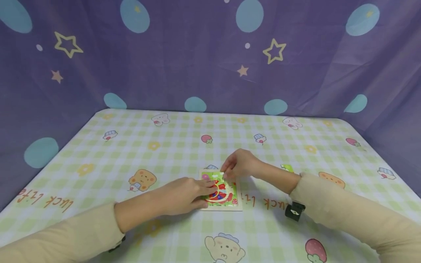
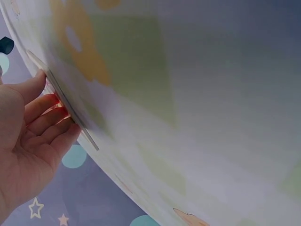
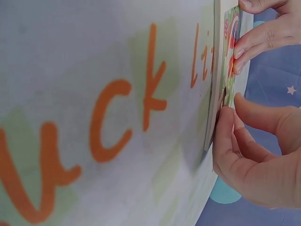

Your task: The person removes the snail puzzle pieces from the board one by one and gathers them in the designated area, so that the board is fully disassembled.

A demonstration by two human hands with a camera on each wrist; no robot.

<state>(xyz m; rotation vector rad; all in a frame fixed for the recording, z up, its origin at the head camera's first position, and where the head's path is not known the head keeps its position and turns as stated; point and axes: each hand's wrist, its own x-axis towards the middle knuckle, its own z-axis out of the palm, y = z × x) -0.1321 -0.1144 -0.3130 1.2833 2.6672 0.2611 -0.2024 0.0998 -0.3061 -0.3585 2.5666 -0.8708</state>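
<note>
A square jigsaw puzzle (image 1: 219,195) in a pale wooden tray (image 1: 227,209) lies on the table, its picture red and green. My left hand (image 1: 187,196) rests on its left side, fingertips on the picture and thumb near the front edge. In the left wrist view the left fingers (image 2: 49,120) are gently bent against the puzzle. At the back right corner, my right hand (image 1: 241,164) pinches a puzzle piece (image 3: 224,94) between thumb and fingers, its edge tilted up from the tray. The fingers mostly hide this piece.
Another green puzzle piece (image 1: 287,167) lies on the checked tablecloth (image 1: 177,146) behind the right forearm. A purple curtain (image 1: 204,65) hangs behind the table's far edge. Dark wrist straps sit on both sleeves, one the right strap (image 1: 295,210).
</note>
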